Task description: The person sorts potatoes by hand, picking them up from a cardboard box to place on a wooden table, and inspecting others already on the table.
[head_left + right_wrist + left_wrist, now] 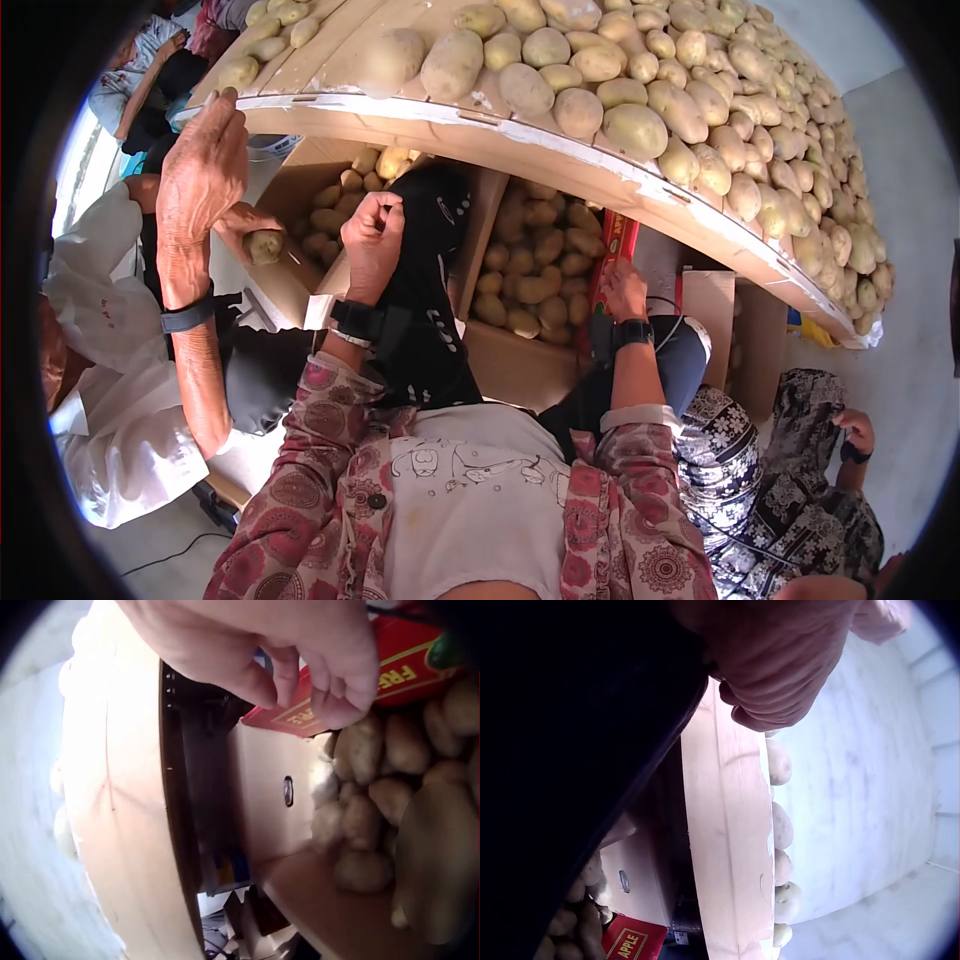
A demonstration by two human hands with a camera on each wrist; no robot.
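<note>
Pale wall [885, 130] shows beside a cardboard-covered table [335, 55] heaped with potatoes [685, 110] in the head view; more potatoes fill open boxes below. The left hand [373, 242] is curled closed, apparently empty, near a black-clad leg [425, 260] that partly blocks the boxes. The right hand [625, 290] is by a red box [619, 238]. At left, a neighbour's hand [240, 222] holds a potato [264, 247].

In the left wrist view, dark cloth [570, 712] hides much; the red box reads "APPLE".

In the right wrist view, "FRE" is legible on the red box; the right hand's fingers hang loosely bent, gripping nothing, near boxed potatoes.
</note>
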